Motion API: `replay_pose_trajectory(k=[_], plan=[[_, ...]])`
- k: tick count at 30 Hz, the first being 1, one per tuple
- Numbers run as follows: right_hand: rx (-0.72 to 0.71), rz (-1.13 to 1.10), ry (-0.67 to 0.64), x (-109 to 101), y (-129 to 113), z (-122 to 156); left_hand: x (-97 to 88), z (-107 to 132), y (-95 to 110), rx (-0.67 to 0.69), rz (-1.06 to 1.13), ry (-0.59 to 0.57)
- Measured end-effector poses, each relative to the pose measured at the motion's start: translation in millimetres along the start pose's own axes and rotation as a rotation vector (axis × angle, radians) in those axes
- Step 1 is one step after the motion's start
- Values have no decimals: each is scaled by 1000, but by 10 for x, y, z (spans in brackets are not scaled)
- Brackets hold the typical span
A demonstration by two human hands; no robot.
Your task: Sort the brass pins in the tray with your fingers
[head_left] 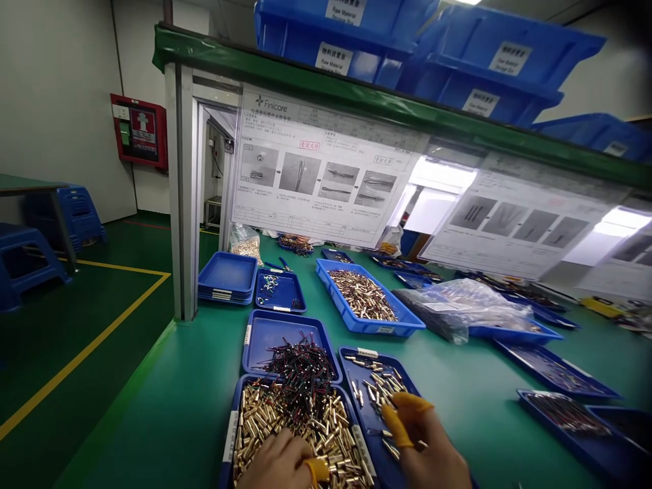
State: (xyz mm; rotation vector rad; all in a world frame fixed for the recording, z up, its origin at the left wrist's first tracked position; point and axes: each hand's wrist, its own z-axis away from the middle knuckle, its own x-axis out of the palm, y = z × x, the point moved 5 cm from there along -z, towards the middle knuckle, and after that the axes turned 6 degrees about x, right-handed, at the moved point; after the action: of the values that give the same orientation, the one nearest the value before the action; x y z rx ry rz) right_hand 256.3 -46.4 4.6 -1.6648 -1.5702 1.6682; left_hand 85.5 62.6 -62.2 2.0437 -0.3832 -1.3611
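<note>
The left hand (pixel 279 463) lies curled on brass sleeves (pixel 285 421) in the near tray (pixel 230 435). The right hand (pixel 430 451), with orange-capped fingertips (pixel 407 406), hovers over metal pins (pixel 379 390) in the neighbouring tray (pixel 349 363). I cannot tell whether either hand grips a piece. The hanging sheet (pixel 316 176) reads "Finicare", and the bin labels (pixel 333 60) read "Raw Material".

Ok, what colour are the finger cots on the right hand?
Orange; the finger cots on the right hand show best in the head view.
</note>
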Motion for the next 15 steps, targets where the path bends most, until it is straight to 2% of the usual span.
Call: replay_pose_trajectory(k=[1, 3, 5, 8, 11, 15], plan=[[-96, 39, -44, 83, -12, 25, 38, 14, -32, 8, -49, 3], [-325, 81, -229, 354, -56, 167, 92, 39, -82, 23, -133, 4], [-472, 243, -360, 619, -68, 343, 120, 49, -95, 59, -239, -1], [-507, 464, -402, 811, -69, 467, 137, 30, -53, 118, -383, -15], [-490, 478, -430, 812, -121, 458, 115, -9, 22, 120, -434, -74], [-481, 454, -480, 783, -164, 420, -44, -41, 183, 141, -326, -126]])
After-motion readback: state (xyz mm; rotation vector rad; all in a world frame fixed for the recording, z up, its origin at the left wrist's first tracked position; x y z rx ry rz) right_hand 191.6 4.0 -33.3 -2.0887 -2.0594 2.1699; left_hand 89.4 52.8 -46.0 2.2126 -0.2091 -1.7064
